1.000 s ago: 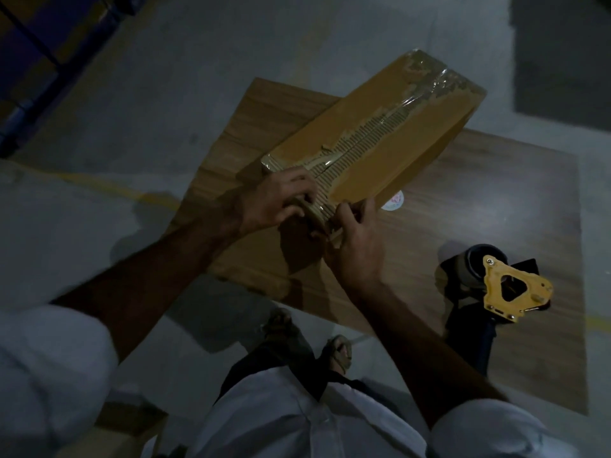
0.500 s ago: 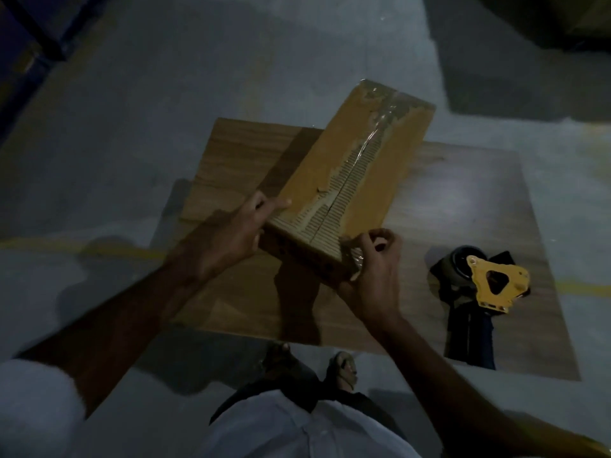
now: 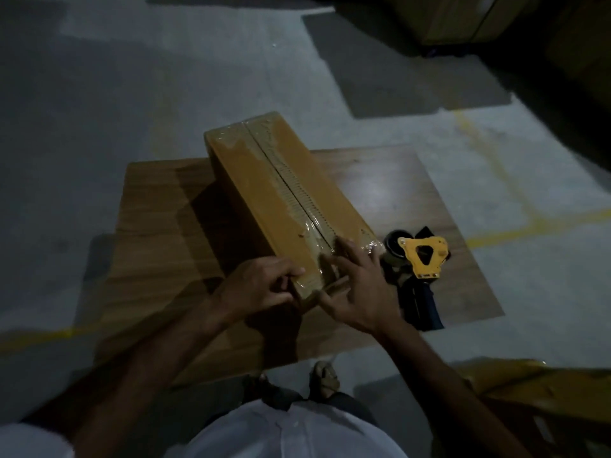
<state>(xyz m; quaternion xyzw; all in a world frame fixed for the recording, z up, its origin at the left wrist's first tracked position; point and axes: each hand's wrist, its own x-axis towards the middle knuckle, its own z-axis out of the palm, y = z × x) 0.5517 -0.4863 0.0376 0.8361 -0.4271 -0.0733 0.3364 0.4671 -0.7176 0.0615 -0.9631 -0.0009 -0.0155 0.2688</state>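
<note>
Head view: a long cardboard box (image 3: 291,200) lies flat on a wooden table (image 3: 158,206), seen from above in dim light.
Box: at the table's middle, its length running from 11 o'clock to 5 o'clock; clear tape (image 3: 299,223) covers the seam down its top.
Left hand (image 3: 261,285): at the box's 6 o'clock end, fingers curled at the near left corner, grasping the box.
Right hand (image 3: 360,289): just at 3 o'clock of the left hand, released, with fingers straight and spread, pressing the tape at the near end of the top.
Tape dispenser (image 3: 421,259): yellow and black, lying on the table at 3 o'clock of the right hand. I cannot tell whether it touches the box.
Floor (image 3: 132,94): grey, with a yellow line (image 3: 529,224) at 3 o'clock of the table.
Feet (image 3: 325,380): at the table's 6 o'clock edge.
</note>
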